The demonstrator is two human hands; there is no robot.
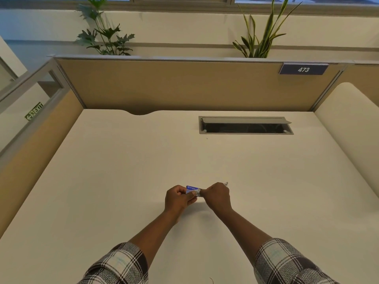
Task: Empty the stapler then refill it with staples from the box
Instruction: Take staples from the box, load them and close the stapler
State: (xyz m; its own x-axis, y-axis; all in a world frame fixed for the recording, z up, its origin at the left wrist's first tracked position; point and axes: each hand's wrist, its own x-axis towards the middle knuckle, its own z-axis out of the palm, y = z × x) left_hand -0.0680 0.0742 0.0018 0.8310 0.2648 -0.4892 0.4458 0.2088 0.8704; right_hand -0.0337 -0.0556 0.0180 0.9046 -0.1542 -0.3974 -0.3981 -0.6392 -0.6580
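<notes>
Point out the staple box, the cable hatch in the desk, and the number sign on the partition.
staple box (192,188), head view, on its blue top face between the hands.
cable hatch (246,119), head view, on its raised grey lid.
number sign (303,69), head view, on the digits 473.

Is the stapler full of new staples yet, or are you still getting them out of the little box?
Not yet, as far as I can tell. The left hand holds the small blue staple box, and the right hand is closed at its end, with a bit of metal sticking out past it. I can't clearly see a stapler, so emptying is unconfirmed. Loading the staples looks still to do.
</notes>
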